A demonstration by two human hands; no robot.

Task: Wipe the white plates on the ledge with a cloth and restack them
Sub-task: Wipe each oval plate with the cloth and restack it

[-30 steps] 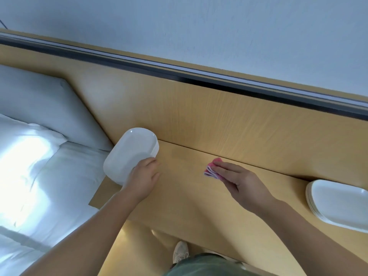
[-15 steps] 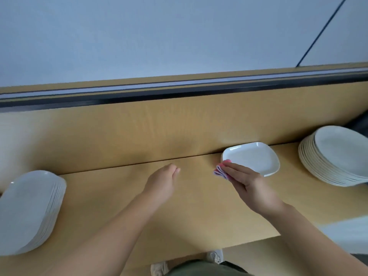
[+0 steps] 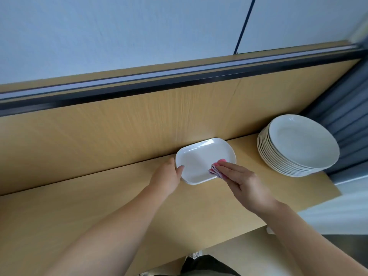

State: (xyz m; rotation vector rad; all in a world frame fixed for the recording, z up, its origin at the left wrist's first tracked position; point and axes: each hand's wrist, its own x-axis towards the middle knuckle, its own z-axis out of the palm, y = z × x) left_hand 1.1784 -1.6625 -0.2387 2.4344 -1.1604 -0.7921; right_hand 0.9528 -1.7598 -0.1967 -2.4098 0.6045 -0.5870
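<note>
Pinching the left rim of a white plate (image 3: 199,158) on the ledge (image 3: 99,196) mid-frame, the left hand (image 3: 167,177) steadies it while the right hand (image 3: 245,182), fingers straight, presses a pink cloth (image 3: 218,169) onto it; a hard wipe could skid it into the stacked plates (image 3: 298,144) at right.

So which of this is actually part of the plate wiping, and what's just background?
In the job: rectangular plate, gripped by left hand; pink cloth under right hand; round plate stack; ledge.
Just there: grey curtain; wooden back panel.
</note>
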